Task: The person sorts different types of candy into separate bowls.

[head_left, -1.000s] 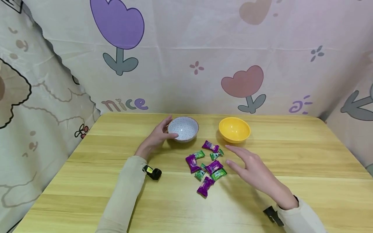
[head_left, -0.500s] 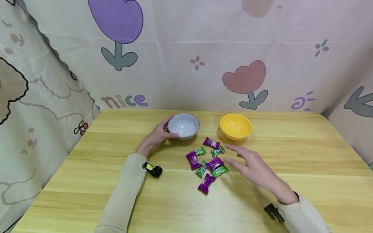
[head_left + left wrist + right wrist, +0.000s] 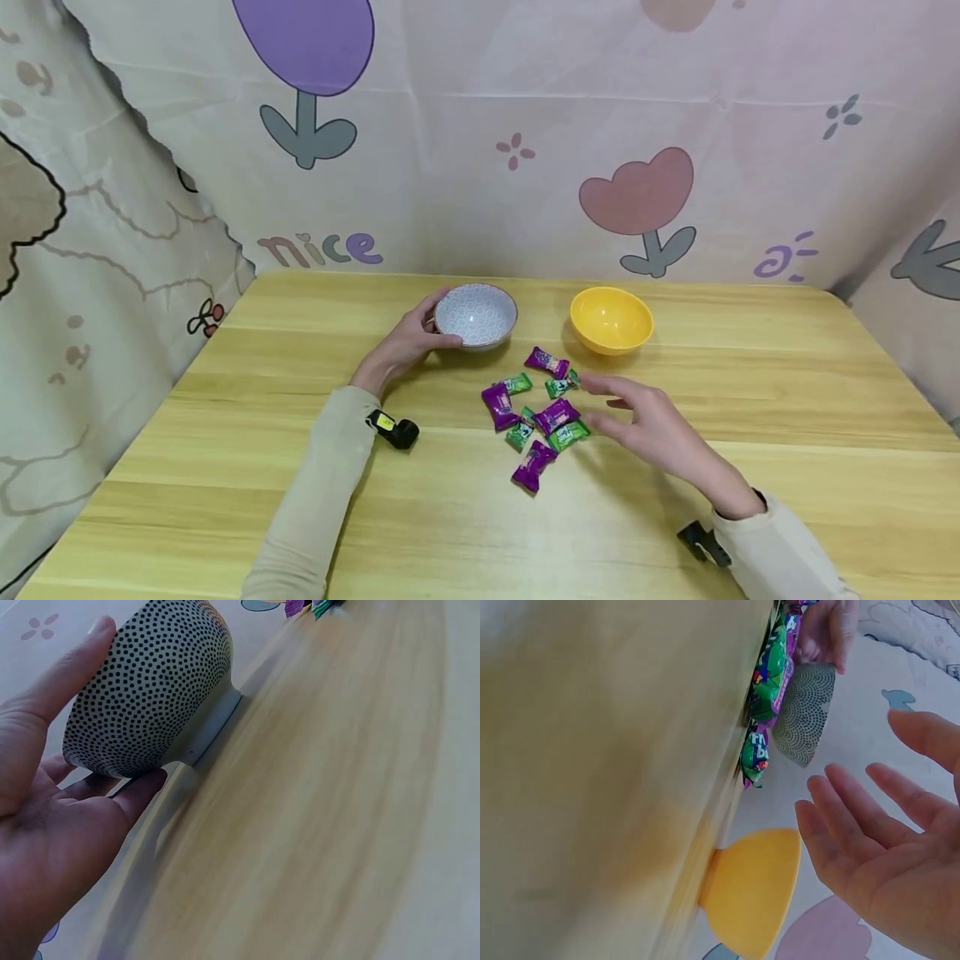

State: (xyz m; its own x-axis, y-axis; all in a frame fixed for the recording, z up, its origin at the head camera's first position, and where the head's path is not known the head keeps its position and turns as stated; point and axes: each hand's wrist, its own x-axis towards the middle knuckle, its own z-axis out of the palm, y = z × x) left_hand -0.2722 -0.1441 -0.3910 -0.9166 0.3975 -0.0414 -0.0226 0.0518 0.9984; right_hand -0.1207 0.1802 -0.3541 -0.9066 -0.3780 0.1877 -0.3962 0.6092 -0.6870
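Note:
My left hand point(image 3: 405, 340) grips the left side of a small bowl point(image 3: 476, 315) with a pale blue-grey patterned inside. The left wrist view shows the thumb along the side of the bowl point(image 3: 150, 690), which is dotted black outside, and the curled fingers underneath near its foot. My right hand point(image 3: 652, 425) hovers with spread, relaxed fingers just right of a loose group of wrapped candies, holding nothing. Purple candies point(image 3: 536, 467) and green candies point(image 3: 567, 434) lie on the table, some overlapping. Close to the right fingertips lies one green candy point(image 3: 562, 384).
Behind the right hand stands a yellow bowl point(image 3: 611, 321), its inside bare. The wooden table point(image 3: 187, 467) ends at a printed cloth backdrop point(image 3: 450, 192). A black wrist camera point(image 3: 395, 430) sits on the left sleeve.
The head view has tipped slightly downward, so the scene sits higher. My right hand has come a little nearer relative to the candies. The left hand keeps its grip on the patterned bowl.

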